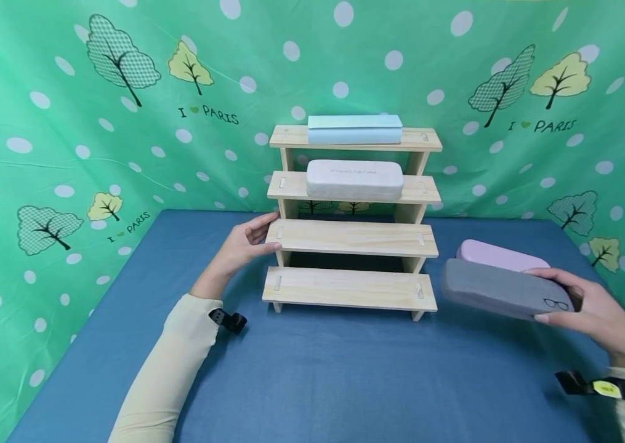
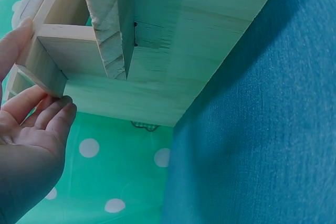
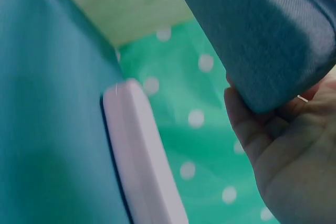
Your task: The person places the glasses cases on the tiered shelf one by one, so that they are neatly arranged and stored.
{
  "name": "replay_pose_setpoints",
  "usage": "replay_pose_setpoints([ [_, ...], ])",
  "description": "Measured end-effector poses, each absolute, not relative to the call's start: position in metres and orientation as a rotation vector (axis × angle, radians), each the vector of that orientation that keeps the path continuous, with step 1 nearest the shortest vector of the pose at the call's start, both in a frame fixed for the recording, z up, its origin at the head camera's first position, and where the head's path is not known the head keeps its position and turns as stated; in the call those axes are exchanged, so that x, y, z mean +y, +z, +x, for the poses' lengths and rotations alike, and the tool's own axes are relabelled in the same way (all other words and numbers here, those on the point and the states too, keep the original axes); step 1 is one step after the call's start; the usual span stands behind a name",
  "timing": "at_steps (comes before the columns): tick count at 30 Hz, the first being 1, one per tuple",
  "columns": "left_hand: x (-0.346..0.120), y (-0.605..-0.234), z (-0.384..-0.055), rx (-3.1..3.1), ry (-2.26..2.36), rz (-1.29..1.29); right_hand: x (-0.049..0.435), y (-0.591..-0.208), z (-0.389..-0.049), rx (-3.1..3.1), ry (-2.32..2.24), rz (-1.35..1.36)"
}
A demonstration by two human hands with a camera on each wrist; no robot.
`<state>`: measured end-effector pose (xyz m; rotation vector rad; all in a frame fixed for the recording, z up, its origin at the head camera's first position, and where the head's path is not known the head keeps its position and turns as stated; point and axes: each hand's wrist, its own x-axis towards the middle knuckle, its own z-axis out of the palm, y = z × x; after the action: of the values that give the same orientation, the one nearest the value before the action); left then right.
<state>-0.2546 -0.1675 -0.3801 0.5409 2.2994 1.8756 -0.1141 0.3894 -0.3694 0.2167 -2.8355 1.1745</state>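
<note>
A grey glasses case [image 1: 503, 289] with a small spectacles print is held up at its right end by my right hand [image 1: 589, 307]. The right wrist view shows the case [image 3: 268, 40] raised off the table, with fingers [image 3: 244, 124] curled round its end. Behind it, partly covered, a lilac glasses case [image 1: 495, 252] lies on the table. My left hand [image 1: 248, 240] grips the left end of a board on a four-tier wooden rack [image 1: 351, 237]. In the left wrist view, the thumb [image 2: 18, 40] lies along the board's edge and the other fingers bend against its far side.
A light blue case [image 1: 354, 130] sits on the rack's top tier. One tier down rests a white case [image 1: 353, 178] with faint lettering. The rack stands on a blue cloth-covered table [image 1: 345, 375], and a green dotted curtain [image 1: 367, 37] hangs behind and at both sides.
</note>
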Motion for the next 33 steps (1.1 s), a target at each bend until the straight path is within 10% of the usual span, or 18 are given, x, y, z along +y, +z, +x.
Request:
replay_pose_setpoints([
  [33,-0.168,-0.379,-0.253,2.280,1.882,0.558,0.252,-0.324,-0.179,-2.668,1.642,0.512],
])
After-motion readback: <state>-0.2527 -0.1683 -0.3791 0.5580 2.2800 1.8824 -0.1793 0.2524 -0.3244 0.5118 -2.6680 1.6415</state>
